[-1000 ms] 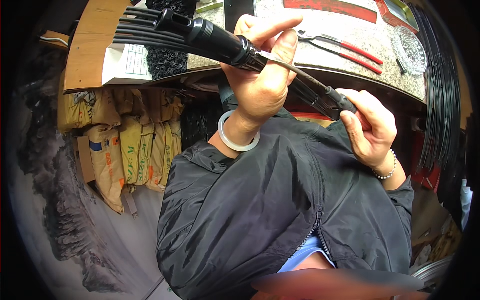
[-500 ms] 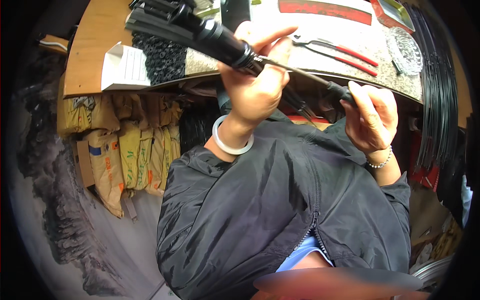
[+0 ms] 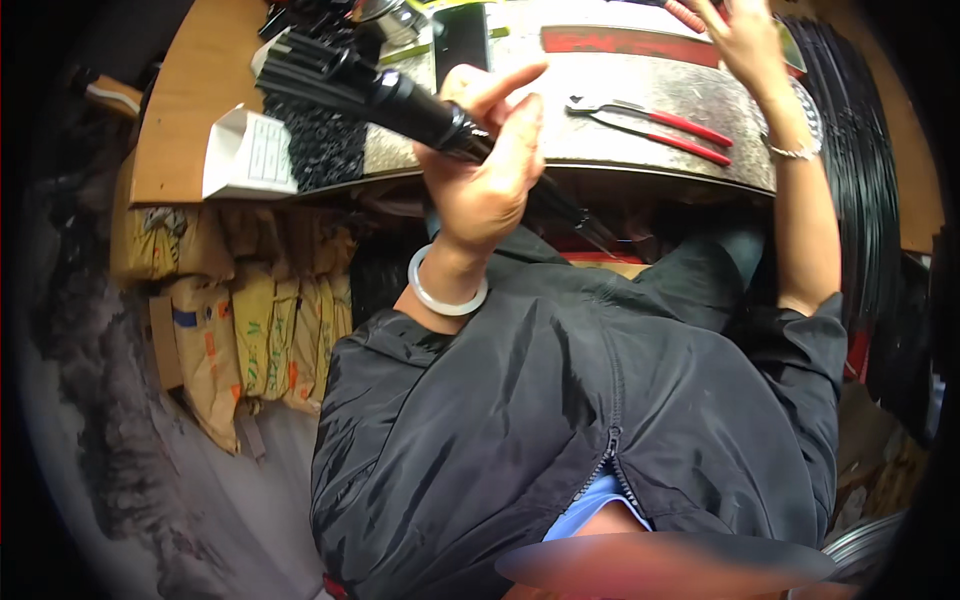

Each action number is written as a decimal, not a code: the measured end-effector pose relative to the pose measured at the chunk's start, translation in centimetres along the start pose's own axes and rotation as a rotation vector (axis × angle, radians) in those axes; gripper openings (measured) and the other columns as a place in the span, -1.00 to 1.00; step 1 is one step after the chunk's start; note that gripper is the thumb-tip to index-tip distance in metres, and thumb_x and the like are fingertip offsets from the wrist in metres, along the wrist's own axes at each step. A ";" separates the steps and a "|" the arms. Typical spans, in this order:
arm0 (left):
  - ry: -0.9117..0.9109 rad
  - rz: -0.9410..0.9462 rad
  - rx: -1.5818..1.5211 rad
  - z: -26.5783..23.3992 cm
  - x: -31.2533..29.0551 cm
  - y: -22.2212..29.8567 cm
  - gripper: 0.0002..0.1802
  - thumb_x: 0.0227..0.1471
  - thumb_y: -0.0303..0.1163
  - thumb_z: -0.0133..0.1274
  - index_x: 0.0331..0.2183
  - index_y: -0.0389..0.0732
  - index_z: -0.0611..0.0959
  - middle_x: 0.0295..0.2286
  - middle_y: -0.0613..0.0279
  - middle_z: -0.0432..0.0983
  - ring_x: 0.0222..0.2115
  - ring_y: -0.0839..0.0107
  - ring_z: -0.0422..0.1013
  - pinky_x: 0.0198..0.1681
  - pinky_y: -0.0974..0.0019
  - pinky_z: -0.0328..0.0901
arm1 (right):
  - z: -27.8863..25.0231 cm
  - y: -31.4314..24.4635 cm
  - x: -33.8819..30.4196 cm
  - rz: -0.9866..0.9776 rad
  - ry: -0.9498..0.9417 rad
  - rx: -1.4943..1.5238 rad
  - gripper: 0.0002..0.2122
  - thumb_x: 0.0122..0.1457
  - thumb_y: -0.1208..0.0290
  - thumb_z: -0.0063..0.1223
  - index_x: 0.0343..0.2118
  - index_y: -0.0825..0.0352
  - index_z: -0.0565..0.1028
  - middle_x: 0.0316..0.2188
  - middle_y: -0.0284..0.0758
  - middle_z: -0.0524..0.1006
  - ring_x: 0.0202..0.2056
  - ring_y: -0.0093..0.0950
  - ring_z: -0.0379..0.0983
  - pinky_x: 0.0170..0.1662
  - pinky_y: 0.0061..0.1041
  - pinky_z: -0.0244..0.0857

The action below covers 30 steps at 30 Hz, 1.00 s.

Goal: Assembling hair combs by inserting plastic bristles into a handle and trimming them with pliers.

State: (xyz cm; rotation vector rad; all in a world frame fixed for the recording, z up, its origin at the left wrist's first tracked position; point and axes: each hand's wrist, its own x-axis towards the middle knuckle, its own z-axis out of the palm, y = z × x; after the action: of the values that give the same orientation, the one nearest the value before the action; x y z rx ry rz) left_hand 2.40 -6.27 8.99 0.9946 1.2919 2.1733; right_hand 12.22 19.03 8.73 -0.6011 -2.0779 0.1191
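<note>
My left hand (image 3: 478, 190) is closed around a black umbrella frame (image 3: 400, 100), its index finger stretched out. The frame slants from the upper left, where its bundled dark ribs (image 3: 300, 75) fan out, down past the table edge to thin tips (image 3: 597, 236). My right hand (image 3: 748, 50) reaches to the far right of the table, at the top of the picture. Its fingertips are cut off there, so I cannot see what they hold. Beside its thumb is a red ribbed handle (image 3: 686, 14). Red-handled pliers (image 3: 660, 130) lie on the table between my hands.
A white open carton (image 3: 250, 155) and a heap of small black parts (image 3: 325, 140) are at the table's left. A dark phone-like slab (image 3: 460, 40) and a red strip (image 3: 630, 45) lie farther back. Long black rods (image 3: 860, 170) hang at the right; sacks (image 3: 210, 350) stand below left.
My right hand has left the umbrella frame and swung up to the far right. The black-handled screwdriver it held against the frame is out of sight. My left hand keeps its grip.
</note>
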 end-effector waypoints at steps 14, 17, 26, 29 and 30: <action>-0.091 0.073 0.130 0.0 -0.4 -1.0 -0.65 -0.06 -0.73 -0.05 -0.15 -0.39 0.48 -0.60 0.44 0.10 -0.80 0.71 0.09 -0.82 0.62 -0.01 | -0.9 -0.2 -11.0 -0.310 -0.580 0.016 -0.85 0.05 0.46 0.01 -0.34 0.38 0.36 -0.36 -0.24 0.36 -0.32 -0.30 0.31 -0.25 -0.42 0.23; -0.103 0.109 0.098 0.1 -0.3 -0.9 -0.66 -0.07 -0.74 -0.05 -0.16 -0.40 0.48 -0.58 0.43 0.11 -0.80 0.71 0.10 -0.82 0.62 0.00 | -3.9 -1.3 -11.3 0.186 -0.758 0.449 -0.86 0.16 0.42 -0.12 -0.30 0.38 0.33 -0.43 -0.27 0.37 -0.46 -0.46 0.33 -0.37 -0.54 0.24; -0.127 0.130 0.187 -0.3 -0.4 -2.3 -0.63 -0.15 -0.74 0.00 -0.18 -0.44 0.49 -0.54 0.40 0.17 -0.76 0.72 0.13 -0.79 0.64 0.04 | -12.1 -7.8 -8.5 0.604 -1.197 1.218 -0.77 0.25 0.29 -0.32 -0.29 0.41 0.22 -0.30 -0.14 0.43 -0.40 -0.44 0.46 -0.25 -0.52 0.35; -0.170 0.214 0.216 -0.2 -0.1 -2.5 -0.57 -0.24 -0.80 -0.05 -0.18 -0.47 0.48 -0.54 0.39 0.22 -0.75 0.72 0.15 -0.76 0.64 0.05 | -12.4 -8.0 -7.7 0.551 -1.272 1.113 -0.79 0.24 0.31 -0.29 -0.33 0.39 0.22 -0.30 -0.15 0.42 -0.35 -0.48 0.44 -0.23 -0.54 0.34; -0.152 0.181 0.200 -0.3 -0.1 -2.7 -0.55 -0.27 -0.81 -0.08 -0.19 -0.47 0.48 -0.57 0.39 0.24 -0.76 0.72 0.15 -0.75 0.63 0.04 | -12.5 -8.3 -7.3 0.554 -1.287 1.081 -0.80 0.24 0.31 -0.28 -0.34 0.38 0.21 -0.30 -0.17 0.42 -0.33 -0.51 0.42 -0.23 -0.55 0.33</action>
State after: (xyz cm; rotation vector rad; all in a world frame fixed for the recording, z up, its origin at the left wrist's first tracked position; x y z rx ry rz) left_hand 2.24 -5.22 6.43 1.3758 1.4148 2.0780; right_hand 22.63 6.61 12.70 -0.3693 -2.3716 2.2551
